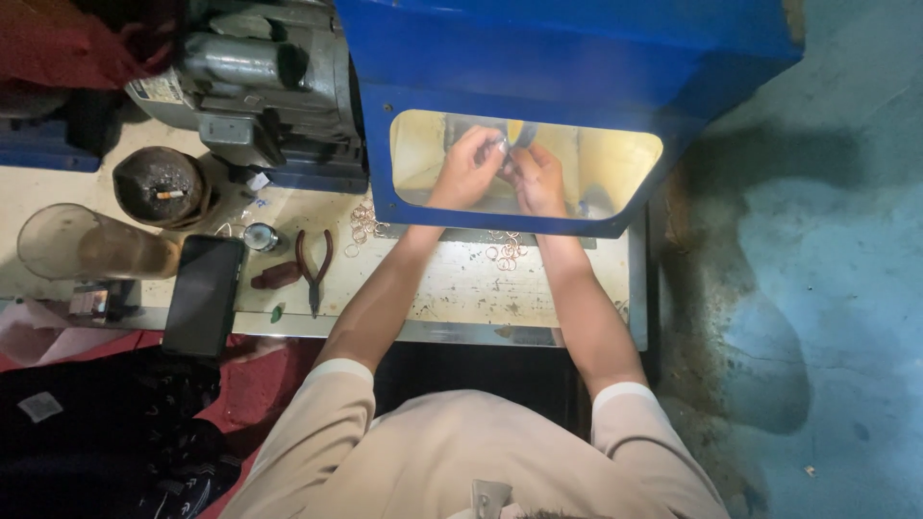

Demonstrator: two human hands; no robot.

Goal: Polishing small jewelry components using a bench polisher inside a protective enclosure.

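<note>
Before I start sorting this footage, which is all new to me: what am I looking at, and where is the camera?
The camera sits on the person's head, looking down. Both hands reach under a blue hood with a lit window. The left hand and right hand meet around something small; what it is I cannot tell. On the worn bench lie small copper-coloured rings, red-handled pliers, a dark phone and a clear plastic cup. A grey motor stands behind.

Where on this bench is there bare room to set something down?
Bare patch: the bench between the pliers and the rings. Crowded at left: phone, plastic cup, ashtray. Both hands, left hand and right hand, fill the blue hood's window.
</note>
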